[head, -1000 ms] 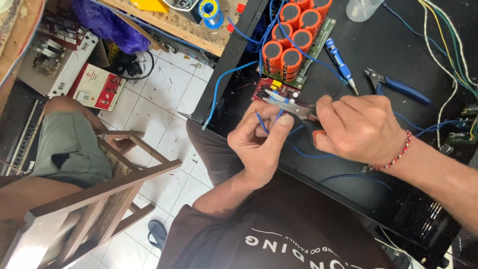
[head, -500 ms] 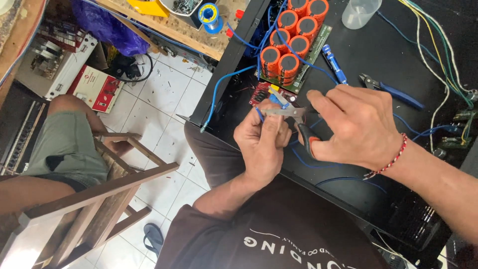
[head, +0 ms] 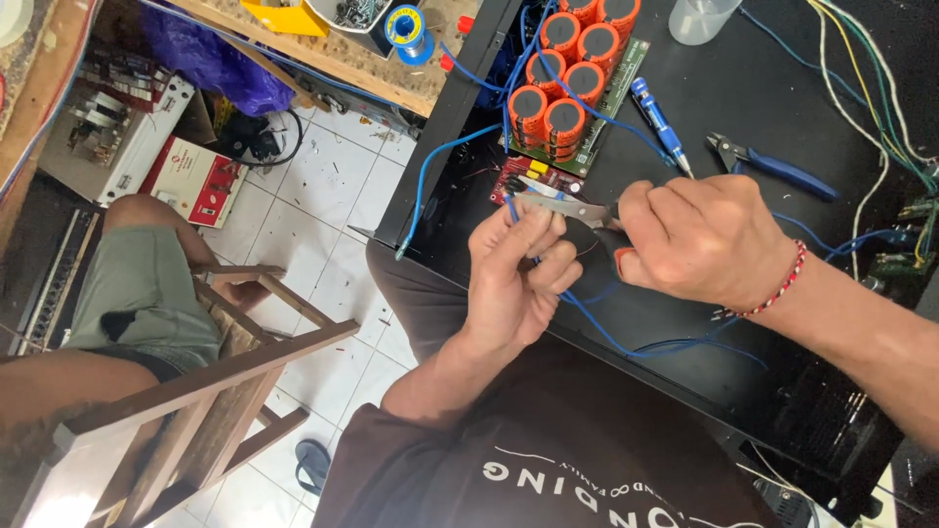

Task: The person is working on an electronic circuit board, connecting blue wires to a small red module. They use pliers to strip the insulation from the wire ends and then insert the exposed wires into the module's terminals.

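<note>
Left hand (head: 514,279) pinching blue wire (head: 587,318) (right hand (head: 699,240): pliers (head: 567,206)).

wire (head: 587,315): blue | capacitors (head: 565,68): orange, black tops | small board (head: 533,183): red | screwdriver (head: 661,121): blue | cutters (head: 778,165): blue grips | bracelet (head: 775,286): red-white beads | shirt (head: 548,460): dark brown | floor tiles (head: 323,186): white | bag (head: 210,59): purple

Six orange capacitors (head: 565,68) stand in one cluster on the green board beyond the fingers (head: 533,235). Two hands work here: one left hand (head: 514,279), one right hand (head: 699,240). One pair of scissors (head: 567,206) lies between them. Further out lie one blue screwdriver (head: 660,122), one pair of blue-handled cutters (head: 773,166), one solder spool (head: 406,24) and one clear cup (head: 699,20).
</note>
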